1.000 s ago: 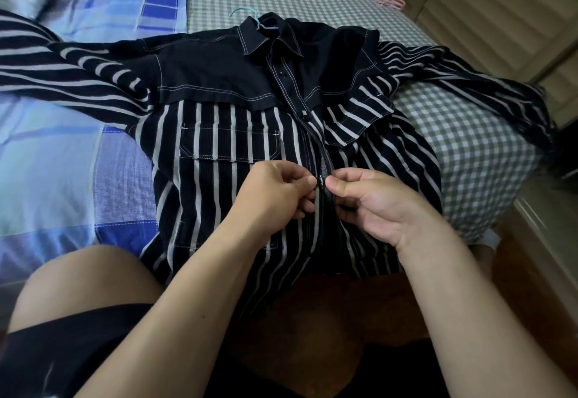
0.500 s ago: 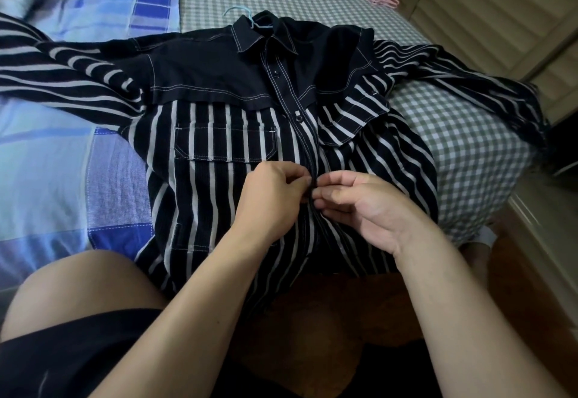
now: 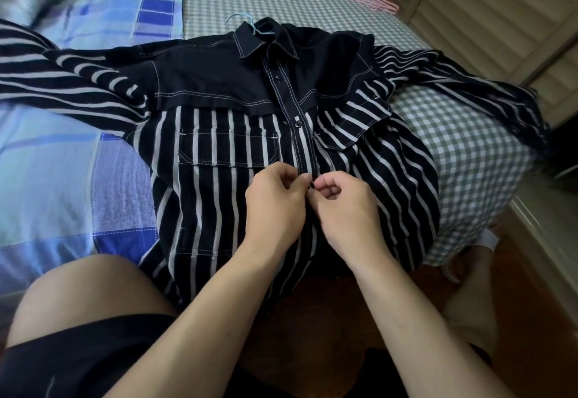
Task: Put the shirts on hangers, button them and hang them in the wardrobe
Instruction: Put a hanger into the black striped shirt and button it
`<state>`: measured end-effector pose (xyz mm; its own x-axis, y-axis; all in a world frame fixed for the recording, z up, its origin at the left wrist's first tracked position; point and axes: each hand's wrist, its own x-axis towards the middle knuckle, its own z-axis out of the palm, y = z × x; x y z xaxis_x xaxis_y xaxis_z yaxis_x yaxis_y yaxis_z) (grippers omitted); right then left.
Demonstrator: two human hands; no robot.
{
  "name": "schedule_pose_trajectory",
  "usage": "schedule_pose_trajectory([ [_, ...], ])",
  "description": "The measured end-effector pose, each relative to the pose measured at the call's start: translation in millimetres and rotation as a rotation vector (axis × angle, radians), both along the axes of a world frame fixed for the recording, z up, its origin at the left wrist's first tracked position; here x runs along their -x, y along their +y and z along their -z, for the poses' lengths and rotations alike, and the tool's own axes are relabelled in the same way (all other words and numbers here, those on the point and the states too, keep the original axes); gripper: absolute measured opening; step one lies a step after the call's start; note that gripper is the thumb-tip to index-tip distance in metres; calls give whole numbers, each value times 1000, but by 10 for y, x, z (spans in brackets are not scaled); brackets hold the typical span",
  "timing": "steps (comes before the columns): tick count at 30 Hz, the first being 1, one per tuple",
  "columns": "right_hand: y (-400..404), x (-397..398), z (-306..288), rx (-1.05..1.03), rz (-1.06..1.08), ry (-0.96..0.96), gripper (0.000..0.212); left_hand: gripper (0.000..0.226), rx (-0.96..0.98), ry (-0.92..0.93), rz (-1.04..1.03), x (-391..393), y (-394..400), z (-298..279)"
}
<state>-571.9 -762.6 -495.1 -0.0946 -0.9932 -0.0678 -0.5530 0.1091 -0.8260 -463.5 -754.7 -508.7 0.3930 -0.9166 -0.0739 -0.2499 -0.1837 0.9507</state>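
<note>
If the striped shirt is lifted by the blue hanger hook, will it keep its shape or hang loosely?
Probably loosely: the striped shirt lies in soft folds, its sleeves sprawling over the bed. It looks light, thin cloth. Below where the left hand and right hand pinch the placket, the front may still swing open. The blue hanger hook should bear it.

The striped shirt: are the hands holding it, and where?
Yes. The left hand and the right hand both pinch the striped shirt at its front button strip, below the two fastened buttons.
</note>
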Motion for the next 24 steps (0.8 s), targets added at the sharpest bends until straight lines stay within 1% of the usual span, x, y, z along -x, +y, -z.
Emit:
schedule_pose_trajectory([
  [4,-59,68,-97,-124,-55,-20,4,16,0,-21,-16,38,2,10],
  [8,-182,124,-167,-275,-144,-146,15,15,11,33,9,-15,-7,0],
  [11,-373,202,-230,-452,-150,-286,13,23,21,85,15,-19,11,-55],
  [13,-478,253,-270,-597,-159,-370,9,22,30,20,33,16,35,-92],
  [14,-520,272,-279,-656,-175,-376,11,19,38,-63,46,42,52,-112],
  [16,-589,304,-303,-742,-206,-376,17,10,77,-296,71,87,78,-144],
  [17,-622,325,-310,-776,-215,-384,17,9,95,-366,76,94,81,-152],
  [18,-642,346,-322,-802,-223,-400,16,9,90,-371,80,87,72,-161],
  [19,-648,361,-326,-816,-232,-420,14,10,60,-315,89,62,46,-161],
  [21,-609,344,-299,-775,-244,-406,11,14,-38,-110,117,-18,-13,-160],
  [22,-561,305,-270,-698,-237,-343,10,17,-78,-36,130,-62,-27,-156],
  [23,-502,251,-226,-583,-215,-227,9,20,-106,-10,149,-97,-30,-146],
  [24,-437,193,-198,-445,-192,-61,9,22,-118,-9,170,-122,-31,-135],
])
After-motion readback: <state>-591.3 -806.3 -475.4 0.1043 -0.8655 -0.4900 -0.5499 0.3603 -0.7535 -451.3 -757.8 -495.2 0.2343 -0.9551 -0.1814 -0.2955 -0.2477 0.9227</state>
